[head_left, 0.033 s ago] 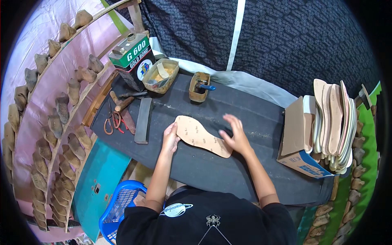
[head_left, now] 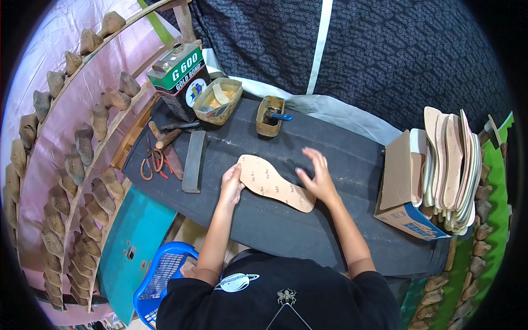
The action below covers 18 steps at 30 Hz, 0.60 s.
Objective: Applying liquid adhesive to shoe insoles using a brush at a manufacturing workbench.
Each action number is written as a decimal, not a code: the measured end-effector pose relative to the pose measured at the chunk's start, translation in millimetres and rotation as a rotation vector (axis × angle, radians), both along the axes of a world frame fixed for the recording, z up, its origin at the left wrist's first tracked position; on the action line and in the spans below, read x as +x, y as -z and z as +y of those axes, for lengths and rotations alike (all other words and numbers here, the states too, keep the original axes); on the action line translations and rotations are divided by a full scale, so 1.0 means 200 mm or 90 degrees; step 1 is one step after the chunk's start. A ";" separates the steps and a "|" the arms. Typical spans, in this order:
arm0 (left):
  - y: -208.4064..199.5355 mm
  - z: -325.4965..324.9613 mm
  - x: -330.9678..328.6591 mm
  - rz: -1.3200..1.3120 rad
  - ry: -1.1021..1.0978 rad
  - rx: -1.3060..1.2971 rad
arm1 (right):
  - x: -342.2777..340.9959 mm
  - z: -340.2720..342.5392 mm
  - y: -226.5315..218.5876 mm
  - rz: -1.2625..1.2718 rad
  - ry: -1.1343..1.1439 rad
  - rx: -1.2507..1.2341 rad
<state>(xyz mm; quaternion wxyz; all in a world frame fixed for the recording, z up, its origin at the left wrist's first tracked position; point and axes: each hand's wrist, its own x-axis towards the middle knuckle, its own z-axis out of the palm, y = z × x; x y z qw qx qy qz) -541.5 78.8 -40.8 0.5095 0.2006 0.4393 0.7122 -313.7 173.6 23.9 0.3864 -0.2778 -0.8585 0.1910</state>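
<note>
A tan shoe insole [head_left: 273, 184] with small dark print lies slantwise over the dark worktable [head_left: 286, 231], its wider end to the left. My left hand [head_left: 232, 185] grips that wide end, thumb on top and fingers beneath. At the narrow right end is my right hand [head_left: 320, 180], its fingers stretched and spread, thumb apart. The right hand's heel is by the insole's tip; whether it touches cannot be made out.
To the right, a cardboard box [head_left: 397, 173] holds a stack of insoles [head_left: 452, 159]. At the left lie a grey block [head_left: 193, 162], scissors [head_left: 147, 165] and other hand tools. Behind stand a green-black can [head_left: 179, 82], a tub [head_left: 220, 104] and a small container [head_left: 269, 125] with a blue-handled brush [head_left: 281, 117].
My right hand's fingers have lifted slightly away from me and look a little more spread. My left hand keeps its hold on the insole.
</note>
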 end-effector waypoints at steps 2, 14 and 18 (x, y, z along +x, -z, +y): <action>0.00 0.03 0.00 0.006 0.023 0.000 | -0.11 0.09 0.02 0.047 0.051 -0.036; -0.05 0.21 -0.09 0.027 0.112 -0.022 | -0.53 0.41 0.09 0.239 0.074 -0.153; -0.02 0.22 -0.09 0.051 0.116 -0.017 | -0.56 0.47 0.11 0.289 0.056 -0.094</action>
